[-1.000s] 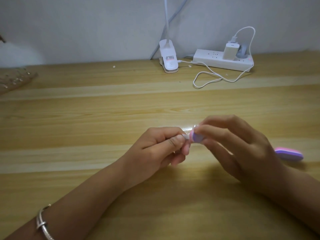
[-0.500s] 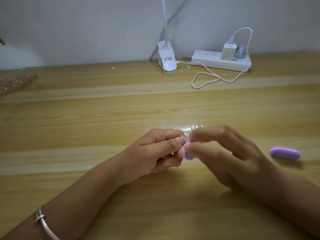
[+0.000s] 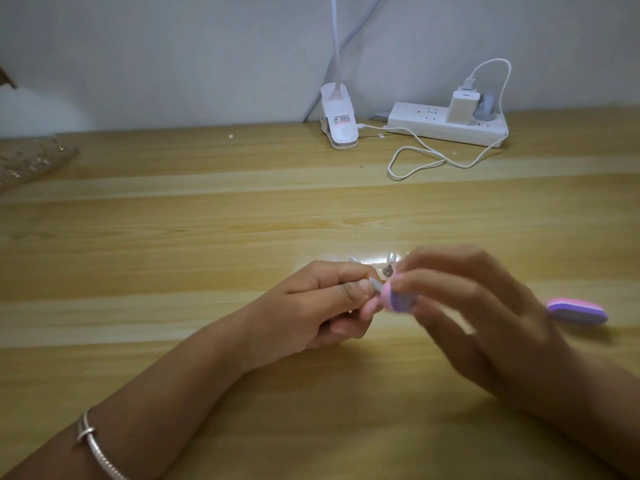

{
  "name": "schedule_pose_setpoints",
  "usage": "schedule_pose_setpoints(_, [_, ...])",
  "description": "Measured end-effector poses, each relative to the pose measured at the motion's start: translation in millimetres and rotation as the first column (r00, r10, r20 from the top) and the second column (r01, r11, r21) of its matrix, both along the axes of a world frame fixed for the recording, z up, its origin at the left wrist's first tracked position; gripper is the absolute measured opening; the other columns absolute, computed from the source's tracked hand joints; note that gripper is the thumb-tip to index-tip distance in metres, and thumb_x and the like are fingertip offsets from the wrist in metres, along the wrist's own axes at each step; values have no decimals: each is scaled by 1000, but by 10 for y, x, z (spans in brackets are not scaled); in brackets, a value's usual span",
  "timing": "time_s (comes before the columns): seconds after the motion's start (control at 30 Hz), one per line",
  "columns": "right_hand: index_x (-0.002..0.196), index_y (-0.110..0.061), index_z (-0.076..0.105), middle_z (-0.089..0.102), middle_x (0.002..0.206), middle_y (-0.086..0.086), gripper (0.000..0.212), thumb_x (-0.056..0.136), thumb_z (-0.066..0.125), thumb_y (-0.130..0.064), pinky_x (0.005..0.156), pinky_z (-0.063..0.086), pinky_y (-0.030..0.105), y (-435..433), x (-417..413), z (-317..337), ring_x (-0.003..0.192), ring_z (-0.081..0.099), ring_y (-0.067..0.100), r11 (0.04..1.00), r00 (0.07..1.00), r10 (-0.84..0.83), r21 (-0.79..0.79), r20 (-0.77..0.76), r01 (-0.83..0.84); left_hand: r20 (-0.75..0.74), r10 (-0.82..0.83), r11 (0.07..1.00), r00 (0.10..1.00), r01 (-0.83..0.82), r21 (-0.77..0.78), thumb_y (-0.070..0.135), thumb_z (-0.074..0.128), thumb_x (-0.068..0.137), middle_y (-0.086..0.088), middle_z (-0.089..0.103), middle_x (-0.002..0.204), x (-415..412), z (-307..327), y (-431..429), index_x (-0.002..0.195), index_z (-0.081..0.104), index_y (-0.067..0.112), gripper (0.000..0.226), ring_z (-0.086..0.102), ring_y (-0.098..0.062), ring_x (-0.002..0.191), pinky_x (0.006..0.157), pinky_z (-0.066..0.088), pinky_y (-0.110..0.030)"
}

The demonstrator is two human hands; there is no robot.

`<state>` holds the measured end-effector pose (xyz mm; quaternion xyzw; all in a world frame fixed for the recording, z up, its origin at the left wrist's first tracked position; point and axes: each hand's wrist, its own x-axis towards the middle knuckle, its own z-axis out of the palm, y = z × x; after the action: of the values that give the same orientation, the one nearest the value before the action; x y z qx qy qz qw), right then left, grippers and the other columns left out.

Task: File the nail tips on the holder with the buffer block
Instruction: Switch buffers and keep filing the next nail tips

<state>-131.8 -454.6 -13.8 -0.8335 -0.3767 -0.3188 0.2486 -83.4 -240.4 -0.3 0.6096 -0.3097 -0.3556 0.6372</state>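
Worktop: bare wood across middle and left, passable. Far edge: lamp clip, power strip, looped cable. Right edge: second buffer block lying flat.

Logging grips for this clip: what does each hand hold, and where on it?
Left hand pinches the nail-tip holder between thumb and forefinger; right hand pinches the buffer block by its sides.

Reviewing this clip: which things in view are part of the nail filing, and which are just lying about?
In the job:
left hand, pinching a nail tip
right hand, holding the buffer block at that tip
other nail tips just behind the hands

Lying about:
spare buffer on the table
clip lamp
power strip, charger, cable
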Motion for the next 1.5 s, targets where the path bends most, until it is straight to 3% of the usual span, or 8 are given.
schedule_pose_setpoints(0.1, [119,-5,67,66,108,19,30,92,63,7,93,47,25,-11,24,-12,97,59,23,988,999,1,-151,46,6,2,3,1000,1000,-3,1,17,37,99,3,33,57,12,-9,10,81,52,5,27,26,-2,43,39,24,-11])
schedule_pose_setpoints(0.33, [121,-7,56,62,112,15,25,99,54,2,96,45,25,29,4,-31,99,58,22,995,998,26,-98,49,-22,-2,-18,1000,1000,18,-6,16,36,99,6,35,56,7,-15,10,82,50,0,27,27,-2,43,39,25,-9])
schedule_pose_setpoints(0.53, [118,-9,51,59,112,15,21,99,52,-2,91,50,34,-27,38,29,100,60,27,1000,1000,-26,-17,8,26,-35,-29,1000,999,29,0,22,42,99,4,33,56,28,2,29,73,55,21,30,23,-6,45,36,21,-14])
schedule_pose_setpoints(0.67, [120,-10,52,53,116,11,31,94,55,7,94,46,25,51,1,-44,96,57,23,990,999,25,-142,39,-19,-39,-11,1000,999,10,-23,28,46,92,6,31,53,33,-4,31,71,56,20,25,22,-7,44,36,18,-17])
schedule_pose_setpoints(0.83, [118,-11,51,57,113,14,23,97,53,-2,93,49,30,22,39,8,100,59,25,1000,1000,-13,0,-23,13,-43,-23,999,999,22,-29,29,44,92,1,27,54,39,2,20,70,54,21,25,18,-10,45,35,17,-17])
schedule_pose_setpoints(1.23, [121,-8,54,56,113,11,31,94,58,6,94,46,24,88,-15,-27,95,60,24,992,998,37,-123,50,-31,-78,-4,1000,997,2,-28,30,48,88,3,27,54,41,-19,19,70,53,10,27,21,-6,43,34,19,-14])
schedule_pose_setpoints(1.37, [119,-9,53,62,108,18,24,97,56,-2,87,52,35,-19,47,34,96,63,29,998,999,-51,-32,8,51,-51,-26,999,998,25,-24,30,45,91,5,29,53,39,-6,21,69,52,21,25,20,-8,44,36,16,-19])
schedule_pose_setpoints(1.5, [120,-8,56,63,109,15,26,97,57,3,95,44,23,98,-25,-34,96,57,21,994,997,42,-102,57,-37,-59,-8,1000,998,7,-29,29,48,90,1,27,54,35,-15,22,70,55,18,24,21,-7,43,35,19,-15])
